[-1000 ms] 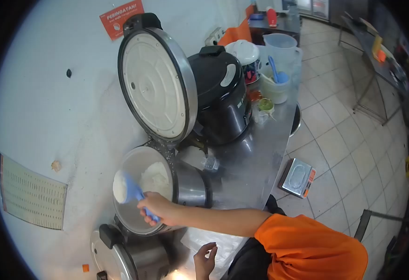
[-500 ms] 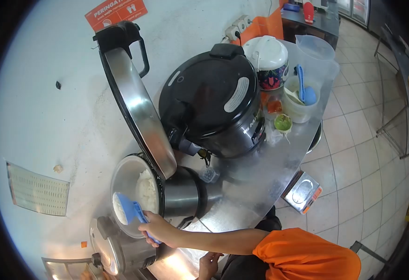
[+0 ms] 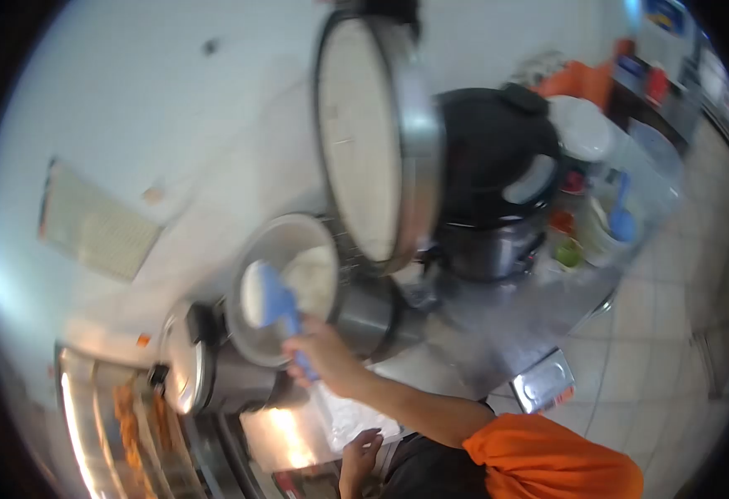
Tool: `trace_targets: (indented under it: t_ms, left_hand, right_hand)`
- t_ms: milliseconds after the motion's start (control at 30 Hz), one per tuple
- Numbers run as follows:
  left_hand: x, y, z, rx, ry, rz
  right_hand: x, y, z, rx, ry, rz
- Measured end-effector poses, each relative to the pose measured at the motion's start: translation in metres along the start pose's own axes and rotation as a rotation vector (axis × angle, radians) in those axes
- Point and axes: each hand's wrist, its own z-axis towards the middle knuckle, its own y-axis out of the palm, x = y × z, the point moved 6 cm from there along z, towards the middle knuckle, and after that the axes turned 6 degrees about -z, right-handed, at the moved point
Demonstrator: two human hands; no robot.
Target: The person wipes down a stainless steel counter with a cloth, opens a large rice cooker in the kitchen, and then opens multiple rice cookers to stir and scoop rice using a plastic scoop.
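My right hand (image 3: 323,353) is closed around the handle of a blue rice scoop (image 3: 277,299). White rice (image 3: 253,295) fills the scoop, which is held over the mouth of an open rice cooker (image 3: 244,258). More rice (image 3: 313,279) lies inside the pot, and the cooker's lid (image 3: 360,141) stands raised. My left hand (image 3: 360,457) is low in the view, beside a white plastic sheet or bag (image 3: 352,420). Its fingers look slightly bent and apart; motion blur hides whether they touch the plastic.
A black-lidded cooker (image 3: 498,158) stands shut behind the raised lid, and another lidded cooker (image 3: 185,353) is at the left. Farther right are a white-topped container (image 3: 581,129) and a tub (image 3: 602,245) with utensils. A lit food case (image 3: 90,416) stands lower left; a scale (image 3: 543,382) lies right.
The view has swung, moving the cookers rightward and showing more of the food case and white plastic. The loaded scoop stays in my right hand over the pot. My left hand's fingers look less curled.
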Motion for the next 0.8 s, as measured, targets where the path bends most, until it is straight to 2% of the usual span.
trace_targets:
  t_ms: [33,67,100,167,233,267,300,333,367,400,467,500,533,600,633,667,700,733,800]
  left_hand:
    - [-0.006,0.006,-0.001,-0.077,0.021,0.009]
    - [-0.013,0.006,-0.006,-0.091,-0.041,0.039]
    - [-0.012,0.005,-0.01,-0.088,-0.102,0.071]
    - [-0.001,0.008,-0.01,-0.129,-0.084,0.042]
    - [-0.017,0.014,-0.005,-0.138,0.029,0.188]
    - [-0.01,0.02,-0.011,-0.188,0.019,0.08]
    - [0.005,0.017,-0.013,-0.177,-0.061,0.139]
    - [-0.009,0.016,-0.01,-0.214,-0.029,0.172]
    - [0.001,0.01,-0.011,-0.197,0.054,0.239]
    - [-0.002,0.002,-0.011,-0.194,0.128,0.187]
    - [-0.035,-0.013,-0.017,0.027,0.226,0.08]
    - [-0.023,-0.039,-0.033,0.175,0.207,0.073]
    - [-0.043,-0.07,-0.028,0.281,0.236,0.151]
    - [-0.058,-0.149,-0.035,0.55,0.161,0.273]
    - [-0.072,-0.192,-0.032,0.724,0.191,0.279]
    - [-0.052,-0.238,-0.038,0.83,0.255,0.389]
    - [-0.063,-0.284,-0.033,0.959,0.215,0.321]
    - [-0.042,-0.328,-0.035,1.099,0.488,0.277]
    - [-0.045,-0.395,-0.021,1.244,0.305,0.288]
  right_hand:
    - [-0.003,0.003,-0.002,0.037,-0.012,-0.003]
    - [0.004,0.006,0.005,-0.025,-0.04,0.042]
    - [0.001,0.001,0.005,0.014,-0.074,0.04]
    - [0.007,0.009,0.01,-0.073,-0.003,0.132]
    - [0.011,0.005,0.007,-0.024,0.068,0.155]
    - [0.009,-0.004,-0.006,0.024,0.09,0.134]
    - [0.009,-0.008,-0.005,0.032,0.104,0.191]
    - [0.005,-0.014,-0.008,0.055,0.099,0.11]
    - [0.003,-0.014,-0.011,0.026,0.11,0.182]
    - [-0.001,-0.006,-0.011,-0.113,0.125,0.267]
    - [-0.001,-0.019,-0.022,-0.016,0.131,0.273]
    - [-0.01,-0.004,-0.035,0.002,0.041,0.252]
    - [-0.01,-0.001,-0.027,0.001,0.014,0.209]
    - [-0.009,-0.002,-0.021,-0.006,-0.032,0.18]
    - [-0.007,-0.003,-0.019,-0.01,-0.039,0.191]
    - [-0.007,-0.004,-0.017,-0.058,-0.039,0.173]
    - [-0.01,0.001,-0.011,-0.103,-0.032,0.153]
    - [-0.009,-0.001,-0.008,-0.113,-0.023,0.156]
    - [0.003,0.004,0.001,-0.134,0.0,0.165]
